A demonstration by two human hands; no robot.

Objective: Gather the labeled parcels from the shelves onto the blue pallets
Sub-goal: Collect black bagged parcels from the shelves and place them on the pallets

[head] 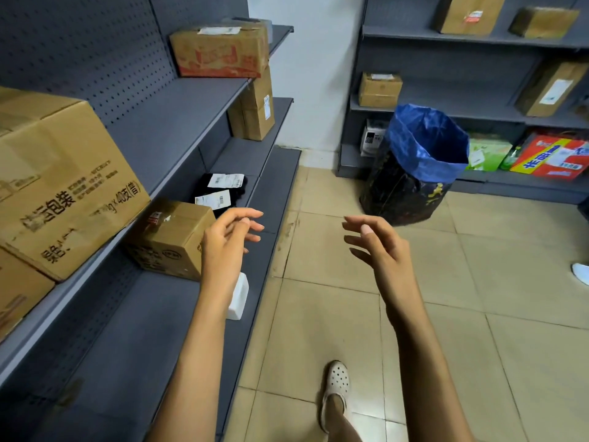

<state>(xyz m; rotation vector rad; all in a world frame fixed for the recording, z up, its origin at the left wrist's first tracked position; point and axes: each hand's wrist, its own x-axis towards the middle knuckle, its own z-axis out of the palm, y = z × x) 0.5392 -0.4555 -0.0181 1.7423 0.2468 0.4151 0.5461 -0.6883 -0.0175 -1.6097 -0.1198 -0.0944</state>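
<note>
Two bare forearms reached forward from the bottom edge of the view, over a tiled floor (334, 298) where one foot in a white perforated clog (335, 385) stood. The left hand (228, 237) was open and empty, fingers loosely curled, hovering over the front edge of the lowest grey shelf (153, 330) on the left-hand rack. Just beside that hand, a small cardboard parcel (169, 239) with a label on top sat near the shelf's front edge, and a small white box (239, 296) lay partly hidden behind the wrist. The right hand (377, 242) was also open and empty, fingers spread, held above the floor well apart from any parcel. Farther along the same low shelf lay a black bag (220, 189) bearing two white shipping labels. On the shelf above, at the left edge of the view, sat a large cardboard carton (60, 183) printed with Chinese characters; toward the far end of the rack were a carton with red print (220, 52) and, one level lower, an upright brown box (255, 106). Against the far wall stood a dark sack with a rolled blue rim (420, 161) on the floor, in front of a second grey rack (446, 87) holding more labelled cardboard boxes and colourful packages. No blue pallet could be made out.
</note>
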